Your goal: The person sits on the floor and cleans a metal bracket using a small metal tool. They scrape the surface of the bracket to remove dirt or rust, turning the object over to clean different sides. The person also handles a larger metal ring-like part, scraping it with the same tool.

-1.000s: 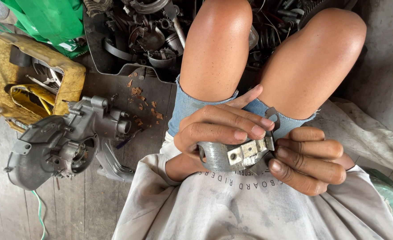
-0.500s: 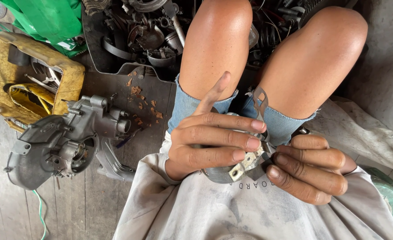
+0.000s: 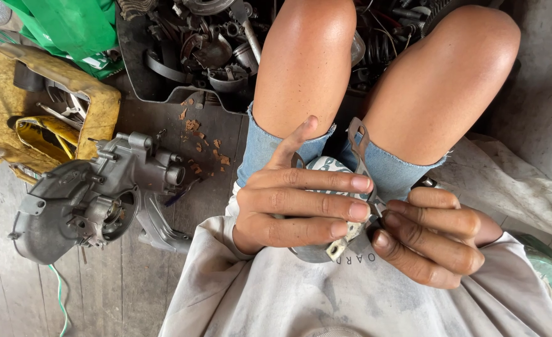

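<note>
Metal part (image 3: 344, 240) now tilted, mostly hidden.

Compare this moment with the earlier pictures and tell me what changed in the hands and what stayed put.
The left hand has spread flat over the small metal part, thumb now raised, hiding most of it. The part has turned, so only its pale tab shows between the fingers. The right hand keeps its grip from the other side. A thin metal strap now sticks up between the knees. The grey engine casing and parts tray have not moved.

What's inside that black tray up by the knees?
The black tray holds a jumble of dark metal parts: curved bands, ring-shaped pieces and a shiny shaft. The person's knees cover its right side, so what lies there and underneath the pile cannot be seen.
</note>
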